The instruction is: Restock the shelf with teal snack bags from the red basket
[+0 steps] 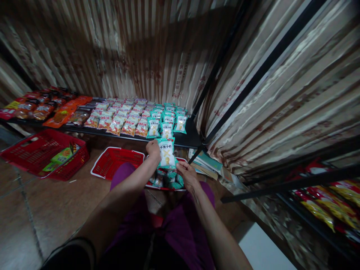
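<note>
Between my two hands is a teal and white snack bag [167, 153], its printed front facing me. My left hand [153, 148] is closed at the bag's upper left edge. With the fingers of my right hand [186, 173] I pinch its lower right corner. Below the bag stands a red basket [174, 189] with several more teal bags [172, 179] in it, partly hidden by the held bag and my hands. Just beyond, rows of the same teal bags [167, 129] stand at the right end of a low black shelf [188, 138].
Left along the shelf lie white and orange snack bags [118, 123] and orange packets [60, 117]. A red basket [112, 159] and another with green packets [62, 155] stand on the floor. Black shelf posts [216, 127] rise at right, near stacked books [206, 162] and red-yellow bags [317, 206].
</note>
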`<state>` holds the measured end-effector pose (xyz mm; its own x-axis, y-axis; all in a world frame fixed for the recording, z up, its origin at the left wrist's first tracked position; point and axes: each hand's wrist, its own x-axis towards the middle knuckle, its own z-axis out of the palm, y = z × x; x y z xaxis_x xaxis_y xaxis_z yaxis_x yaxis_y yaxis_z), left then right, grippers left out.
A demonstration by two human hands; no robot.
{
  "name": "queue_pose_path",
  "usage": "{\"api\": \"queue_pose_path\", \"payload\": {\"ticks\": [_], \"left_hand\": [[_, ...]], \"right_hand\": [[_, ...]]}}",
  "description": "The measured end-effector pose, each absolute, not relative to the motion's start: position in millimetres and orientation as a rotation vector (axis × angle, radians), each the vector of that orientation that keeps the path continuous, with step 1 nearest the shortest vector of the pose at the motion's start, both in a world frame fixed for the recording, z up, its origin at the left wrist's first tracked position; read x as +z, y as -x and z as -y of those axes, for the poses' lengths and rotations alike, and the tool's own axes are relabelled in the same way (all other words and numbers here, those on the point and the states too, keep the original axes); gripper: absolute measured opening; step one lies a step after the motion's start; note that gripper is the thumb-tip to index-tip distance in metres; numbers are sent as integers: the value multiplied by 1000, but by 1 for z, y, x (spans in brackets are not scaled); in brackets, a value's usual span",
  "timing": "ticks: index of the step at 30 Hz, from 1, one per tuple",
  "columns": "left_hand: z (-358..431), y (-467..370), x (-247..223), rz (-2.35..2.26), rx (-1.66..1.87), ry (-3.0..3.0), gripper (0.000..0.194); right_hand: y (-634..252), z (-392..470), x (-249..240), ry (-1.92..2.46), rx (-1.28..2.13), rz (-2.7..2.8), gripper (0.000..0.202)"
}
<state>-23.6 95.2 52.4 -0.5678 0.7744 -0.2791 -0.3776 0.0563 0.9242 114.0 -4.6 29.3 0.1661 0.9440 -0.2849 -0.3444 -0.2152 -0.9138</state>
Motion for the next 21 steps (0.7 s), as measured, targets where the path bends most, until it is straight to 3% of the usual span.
{"api": "queue_pose_path", "payload": {"ticks": [12,21], "left_hand": [[-79,27,81,-1139,1387,-547,25],[-38,23,45,-1116,1260,-571,17]], "right_hand": [[-114,6,20,1191,1238,595,43],[-108,0,21,1083,1260,469,44]]}}
